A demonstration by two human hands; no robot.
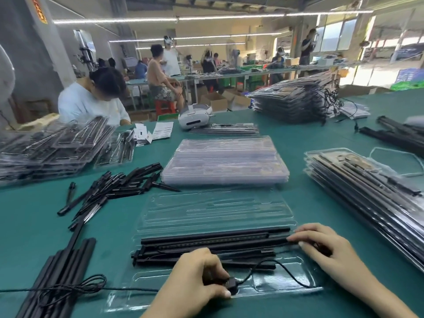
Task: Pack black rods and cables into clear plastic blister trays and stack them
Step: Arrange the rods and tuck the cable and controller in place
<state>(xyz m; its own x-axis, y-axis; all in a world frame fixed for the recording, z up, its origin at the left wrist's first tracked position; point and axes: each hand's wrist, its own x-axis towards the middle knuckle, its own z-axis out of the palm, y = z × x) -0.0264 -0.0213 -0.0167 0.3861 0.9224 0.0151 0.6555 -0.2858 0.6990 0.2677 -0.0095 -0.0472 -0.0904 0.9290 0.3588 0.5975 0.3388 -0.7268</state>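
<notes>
An open clear tray (215, 253) lay at the near edge of the green table (309, 125). Black rods (206, 243) sat across its middle. The left hand (195, 278) pinched a small black plug on the cable (286, 275) in the tray's near part. The right hand (325, 246) pressed flat, fingers open, on the rods' right ends. Empty trays (226, 160) were stacked behind.

Black rods (213, 243) and black cable (284, 271) lie in a clear tray (286, 285) on the plain green tabletop (34, 226); white headset (194, 116) at the far edge.
</notes>
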